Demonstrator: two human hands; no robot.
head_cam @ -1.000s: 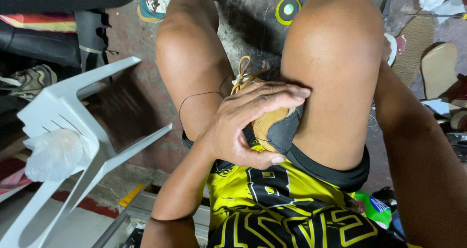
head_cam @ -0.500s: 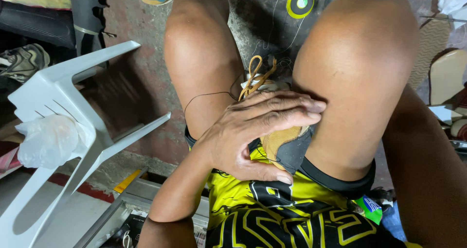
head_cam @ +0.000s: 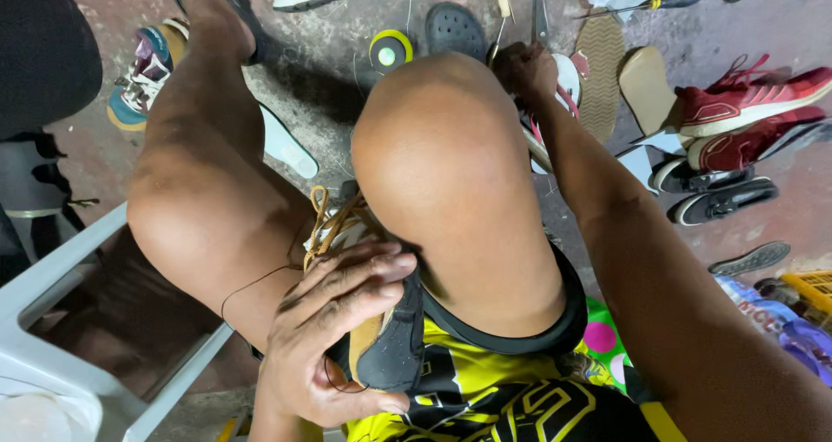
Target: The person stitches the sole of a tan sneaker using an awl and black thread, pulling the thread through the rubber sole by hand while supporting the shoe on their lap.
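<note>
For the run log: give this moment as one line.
left hand: holds shoe between knees | right hand: reaching to floor clutter | thread: on thigh

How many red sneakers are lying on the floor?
2: one red mesh sneaker with white sole at far right, another red sneaker just below it, touching. More may lie outside view.

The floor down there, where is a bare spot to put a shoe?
Bare floor lies between the white insole, the yellow disc and the knees. Right of the right hand it is crowded: tan soles, red sneakers, black shoes.
</note>
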